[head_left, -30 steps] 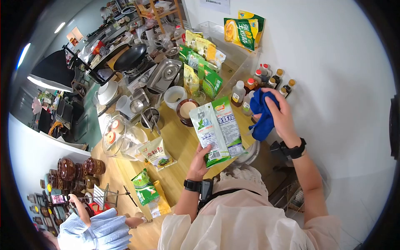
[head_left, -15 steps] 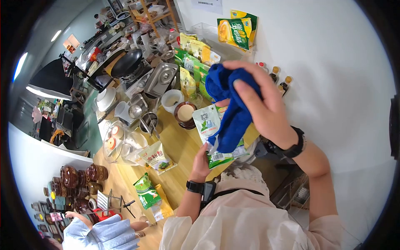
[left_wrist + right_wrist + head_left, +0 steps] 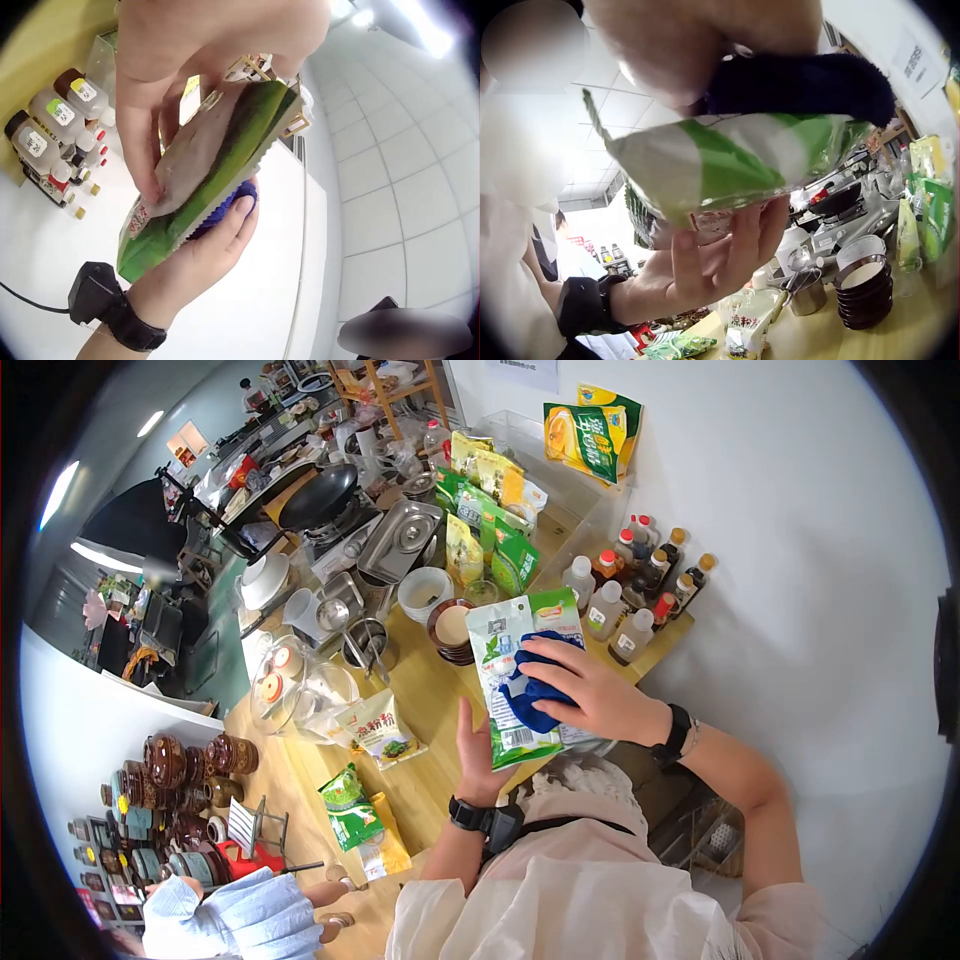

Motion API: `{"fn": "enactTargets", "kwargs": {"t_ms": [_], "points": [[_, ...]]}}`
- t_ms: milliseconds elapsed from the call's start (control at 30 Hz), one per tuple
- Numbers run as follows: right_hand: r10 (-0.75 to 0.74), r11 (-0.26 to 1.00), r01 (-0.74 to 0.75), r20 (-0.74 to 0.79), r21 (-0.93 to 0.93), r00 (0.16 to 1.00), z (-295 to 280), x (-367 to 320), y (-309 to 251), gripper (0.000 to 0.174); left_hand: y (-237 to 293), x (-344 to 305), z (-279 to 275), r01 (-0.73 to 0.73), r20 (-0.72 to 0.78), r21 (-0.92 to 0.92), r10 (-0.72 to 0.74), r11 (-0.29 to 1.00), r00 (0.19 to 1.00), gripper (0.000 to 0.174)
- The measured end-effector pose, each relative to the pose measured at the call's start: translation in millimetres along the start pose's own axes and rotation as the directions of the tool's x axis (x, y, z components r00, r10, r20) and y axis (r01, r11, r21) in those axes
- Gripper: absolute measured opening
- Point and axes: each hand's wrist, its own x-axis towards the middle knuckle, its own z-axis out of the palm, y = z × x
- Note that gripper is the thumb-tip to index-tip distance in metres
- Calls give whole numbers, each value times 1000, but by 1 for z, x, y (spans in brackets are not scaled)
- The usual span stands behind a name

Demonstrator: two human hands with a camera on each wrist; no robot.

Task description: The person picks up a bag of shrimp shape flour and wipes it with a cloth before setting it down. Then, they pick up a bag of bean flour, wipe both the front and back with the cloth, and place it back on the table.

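Observation:
Two green-and-white packets (image 3: 497, 660) overlap in front of the body, printed faces up. My left hand (image 3: 483, 755) carries them from below, its thumb standing free beside the left edge; in the right wrist view its fingers (image 3: 720, 262) lie along the underside. On the printed face, my right hand (image 3: 605, 700) holds a bunched blue cloth (image 3: 532, 710) and presses it down. The left wrist view shows the packets (image 3: 225, 157) edge-on between my left hand (image 3: 217, 45) and my right hand (image 3: 202, 262), with some cloth (image 3: 217, 217) visible.
Several sauce bottles (image 3: 632, 635) stand at the table's right edge by the wall. Stacked brown bowls (image 3: 452, 630), metal pots and standing packets (image 3: 515, 560) are behind the hands. A glass bowl (image 3: 300, 690) and a white packet (image 3: 380, 730) are left. Another person (image 3: 230, 915) is at lower left.
The right hand has brought the blue cloth from beside the bottles, leftward and down onto the packets. The left thumb has come off the packets' face.

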Motion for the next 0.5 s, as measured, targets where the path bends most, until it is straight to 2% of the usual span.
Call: {"fn": "enactTargets", "kwargs": {"t_ms": [67,133,167,233,300,400,500], "points": [[-3,1000,3,42,6,999,-6,0,-8,51,-6,5,-8,34,12,-112,-33,993,999,64],[-16,1000,14,76,19,997,-7,-6,-10,59,-16,9,-15,-18,17,-115,20,993,1000,60],[-21,998,27,114,-53,993,-12,-7,-13,60,-21,9,-17,-44,20,-115,47,992,999,58],[-25,979,62,192,-192,981,-26,-10,-23,61,-30,6,-12,-87,150,-106,103,990,983,55],[-18,974,63,206,-217,978,-28,-17,-21,62,-36,8,-6,-18,188,-239,65,971,980,57],[-16,980,54,194,-193,981,-33,-26,-23,62,-50,12,-3,-23,199,-236,72,972,977,61],[-18,983,49,177,-175,984,-31,-39,-20,59,-71,28,-7,-148,368,-61,160,987,916,62]]}}
